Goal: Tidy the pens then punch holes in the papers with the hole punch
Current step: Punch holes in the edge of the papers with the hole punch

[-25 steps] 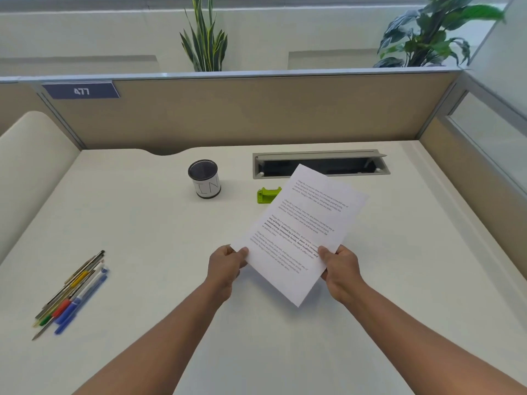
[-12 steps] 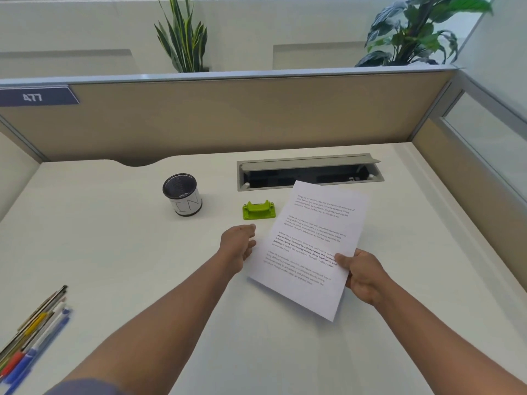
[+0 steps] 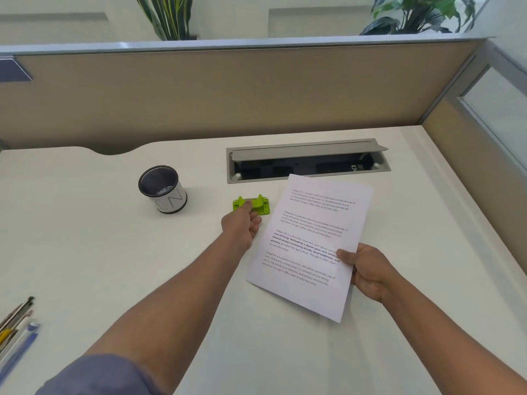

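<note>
A printed white paper (image 3: 310, 240) is held above the white desk (image 3: 114, 252) by my right hand (image 3: 366, 270), which pinches its right edge with thumb on top. My left hand (image 3: 242, 225) reaches forward and its fingertips touch the front left of the small green hole punch (image 3: 255, 205), which sits on the desk just left of the paper's top. Whether the fingers have closed on the punch cannot be told. Several pens (image 3: 15, 329) lie loose at the desk's left edge, partly cut off by the frame. An empty mesh pen cup (image 3: 162, 189) stands left of the punch.
An open grey cable tray (image 3: 308, 161) is set into the desk behind the punch and paper. A beige partition (image 3: 228, 92) closes the back and right side, with plants behind it.
My left hand let go of the paper's left edge and moved forward to the green hole punch. My right hand keeps holding the paper. The view shifted right, pushing the pens toward the frame's edge.
</note>
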Demonstrator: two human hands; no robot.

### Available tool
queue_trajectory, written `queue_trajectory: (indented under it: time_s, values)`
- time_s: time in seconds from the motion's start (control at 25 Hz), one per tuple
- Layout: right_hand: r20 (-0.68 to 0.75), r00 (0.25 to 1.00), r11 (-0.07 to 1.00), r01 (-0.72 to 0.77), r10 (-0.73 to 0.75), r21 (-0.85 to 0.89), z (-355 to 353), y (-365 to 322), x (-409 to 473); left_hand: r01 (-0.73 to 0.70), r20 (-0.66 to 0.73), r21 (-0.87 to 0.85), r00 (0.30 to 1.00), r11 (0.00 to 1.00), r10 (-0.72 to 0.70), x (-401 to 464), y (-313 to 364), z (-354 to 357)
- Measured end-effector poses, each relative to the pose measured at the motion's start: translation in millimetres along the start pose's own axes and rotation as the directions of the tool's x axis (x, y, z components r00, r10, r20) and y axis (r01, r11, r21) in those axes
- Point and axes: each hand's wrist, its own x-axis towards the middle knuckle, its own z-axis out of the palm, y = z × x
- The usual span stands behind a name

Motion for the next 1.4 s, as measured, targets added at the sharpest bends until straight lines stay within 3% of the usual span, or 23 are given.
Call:
queue_trajectory:
  time_s: [0.28,0.52,0.72,0.88,1.2,1.4]
  values:
    - [0.017,1.000,1.000,0.000,0.000,-0.004,-2,-3,3,-0.002,-0.021,-0.040,1.000,0.999,0.001,5,4,5]
    - [0.033,0.998,0.997,0.058,-0.056,-0.057,-4,-10,-7,-0.160,0.114,0.171,0.983,0.972,0.142,-16,11,-23]
    - [0.126,0.991,0.987,0.073,-0.055,-0.143,3,-11,-32,-0.389,0.245,0.541,0.921,0.746,0.302,-48,19,-91]
    - [0.209,0.978,0.972,0.052,-0.003,-0.228,10,-4,-53,-0.454,0.319,0.654,0.891,0.605,0.324,-70,5,-149]
    - [0.269,0.959,0.950,-0.002,0.090,-0.312,25,31,-72,-0.404,0.346,0.663,0.912,0.630,0.221,-84,-57,-215]
    - [0.260,0.958,0.942,-0.029,0.122,-0.335,30,56,-77,-0.390,0.319,0.628,0.918,0.673,0.235,-86,-83,-223]
